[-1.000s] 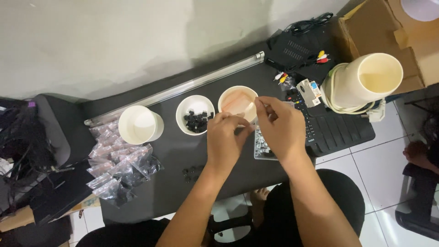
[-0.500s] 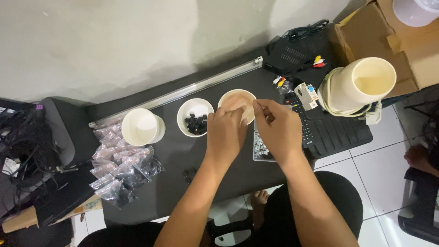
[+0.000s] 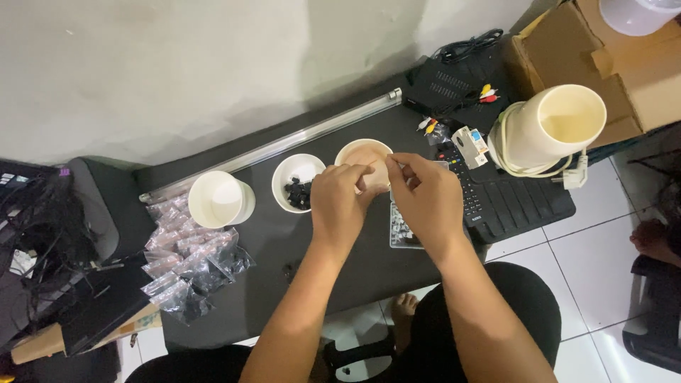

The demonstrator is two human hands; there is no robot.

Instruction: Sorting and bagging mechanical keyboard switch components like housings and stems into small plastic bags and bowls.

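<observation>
Your left hand (image 3: 340, 201) and right hand (image 3: 423, 198) pinch something tiny, unidentifiable, beside the bowl (image 3: 355, 152) at 12 o'clock; a slip could drop it onto the table (image 3: 269, 248).

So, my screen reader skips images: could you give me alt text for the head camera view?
Seen from above, a person's left hand and right hand meet, fingertips together, over a paper bowl on a black table. Left of it sit a bowl of small black parts, an empty cup and small plastic bags.
</observation>
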